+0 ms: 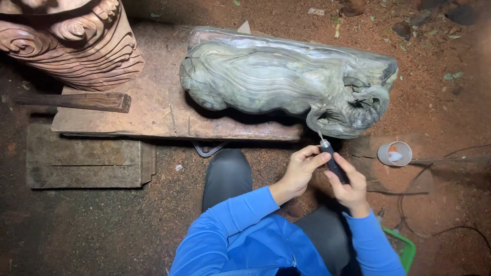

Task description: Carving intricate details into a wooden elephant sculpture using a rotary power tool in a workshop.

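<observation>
The grey-green carving (286,82) lying along the board's (153,117) near edge looks largely shaped and grooved, fine detail seemingly remaining, while both the left hand (299,171) and right hand (350,189) grip a rotary tool (332,159) just below its right end.

— What lies at eleven o'clock?
— A reddish wood carving (76,43) with swirls and ribbed grooves, standing on the corner of a broad wooden slab (153,110). A dark wooden bar (76,100) rests just beside its base.
— And at nine?
— A flat weathered plank block (84,163) on the red dirt floor (450,56), touching the slab's near edge.
— Anything at three?
— A small pale cup (395,153) on its side. At five o'clock, a green basket (406,250), and thin dark cables (450,230) curling over the floor.
</observation>
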